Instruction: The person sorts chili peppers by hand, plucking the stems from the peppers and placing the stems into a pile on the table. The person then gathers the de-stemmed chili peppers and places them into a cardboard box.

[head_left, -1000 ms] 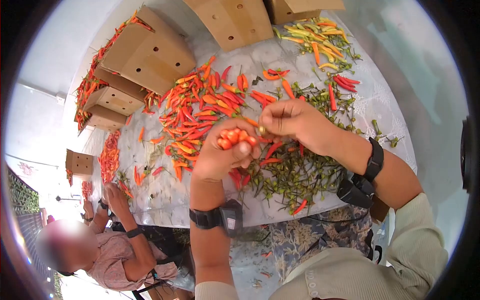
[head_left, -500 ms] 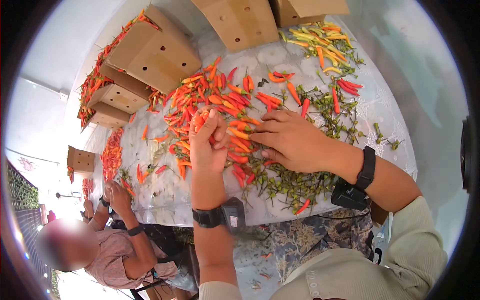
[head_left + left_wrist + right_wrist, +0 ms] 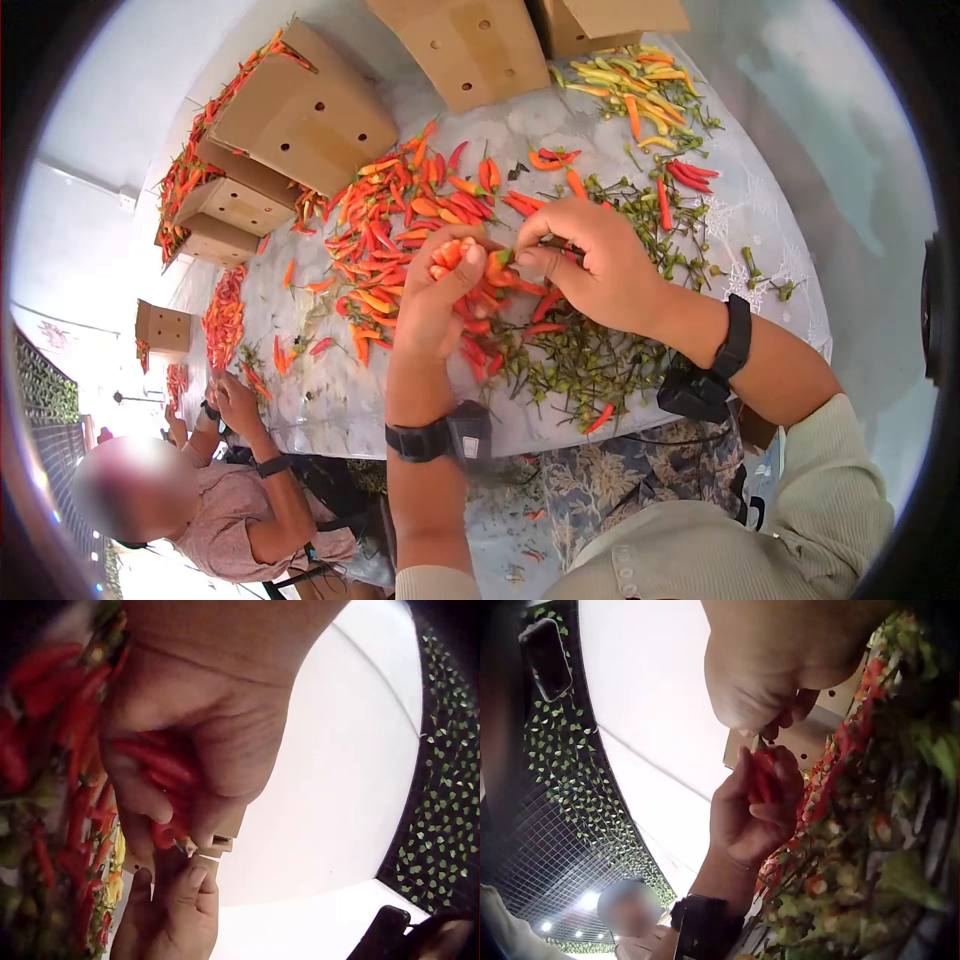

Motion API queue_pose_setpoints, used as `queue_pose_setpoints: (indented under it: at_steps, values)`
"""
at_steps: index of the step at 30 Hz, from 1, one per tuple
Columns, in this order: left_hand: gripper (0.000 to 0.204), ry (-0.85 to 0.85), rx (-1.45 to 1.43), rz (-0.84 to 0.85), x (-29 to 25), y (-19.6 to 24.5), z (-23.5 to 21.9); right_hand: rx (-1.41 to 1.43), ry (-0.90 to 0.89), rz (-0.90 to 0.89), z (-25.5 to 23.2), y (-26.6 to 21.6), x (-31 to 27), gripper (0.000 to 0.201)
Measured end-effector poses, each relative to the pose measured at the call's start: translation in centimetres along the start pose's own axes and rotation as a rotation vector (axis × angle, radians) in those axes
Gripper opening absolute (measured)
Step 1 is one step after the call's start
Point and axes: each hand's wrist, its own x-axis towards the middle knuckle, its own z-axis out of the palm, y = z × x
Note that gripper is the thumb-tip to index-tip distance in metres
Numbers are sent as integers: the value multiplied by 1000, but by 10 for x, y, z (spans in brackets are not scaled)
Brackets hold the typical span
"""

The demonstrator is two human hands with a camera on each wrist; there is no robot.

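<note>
My left hand (image 3: 425, 310) grips several red-orange chili peppers (image 3: 452, 255) in its curled fingers, thumb across them. One more chili (image 3: 497, 268), with a green cap, sticks out at its fingertips. At that cap, my right hand (image 3: 595, 265) pinches the stem between thumb and forefinger. The right wrist view shows the green stem (image 3: 758, 742) between the two hands, with red chilies (image 3: 763, 780) inside the left palm. From the left wrist, red chilies (image 3: 165, 769) fill the left hand, and the right fingertips (image 3: 196, 877) meet the stem end.
A heap of red and orange chilies (image 3: 390, 215) lies beyond the left hand. Plucked green stems (image 3: 590, 370) are piled under the right forearm. Yellow chilies (image 3: 640, 85) lie at the back. Cardboard boxes (image 3: 310, 120) line the far side; another person (image 3: 240, 500) works at left.
The right hand left the left hand, reached down to the chilies on the table, and came back. A green-capped chili now sits at the left fingertips, its stem pinched by the right hand.
</note>
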Motion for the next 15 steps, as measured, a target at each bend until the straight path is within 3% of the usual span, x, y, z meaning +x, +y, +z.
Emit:
queue_pose_setpoints:
  at_steps: [1,8,11,15]
  values:
    - [20,-85,-18,-86,-1,2,-1,-9,21,0,0,1,-1,10]
    - [30,-135,80,-105,3,-1,-6,17,117,-38,6,4,2,14]
    - [31,-141,86,-86,-2,-4,-3,-160,51,-125,3,10,0,12]
    - [30,-147,87,-94,-2,-1,-2,-81,22,-116,1,7,2,9]
